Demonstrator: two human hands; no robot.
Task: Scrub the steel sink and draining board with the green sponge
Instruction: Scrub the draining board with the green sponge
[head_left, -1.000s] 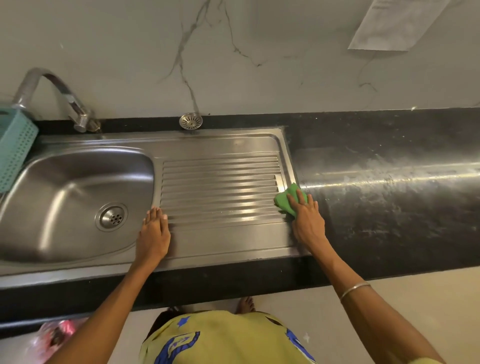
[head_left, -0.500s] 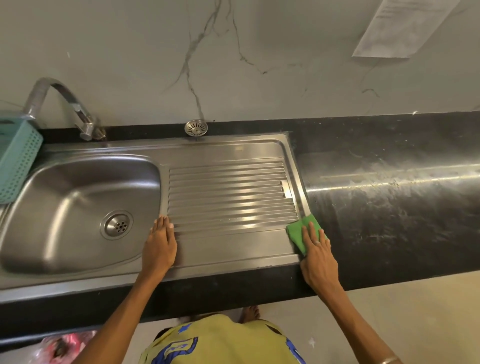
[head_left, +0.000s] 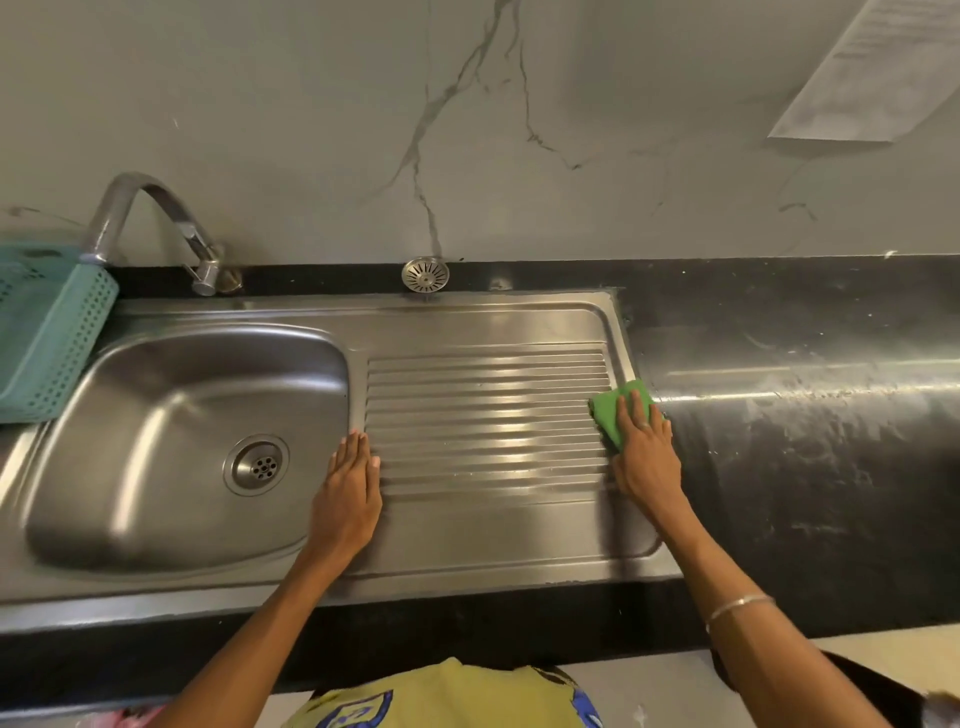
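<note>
Head view: the right hand, fingers flat on the green sponge, has slid it back up the draining board's right edge, from about 4 o'clock to 3 o'clock. That suggests back-and-forth scrubbing along this rim. The left hand stays flat and open, braced at the board's 9 o'clock beside the sink. The steel looks bright and streaky against the dark desk.

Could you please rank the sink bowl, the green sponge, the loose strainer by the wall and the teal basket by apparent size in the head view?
1. sink bowl
2. teal basket, partly cut off by the frame
3. green sponge, partly under the right hand
4. loose strainer
</note>
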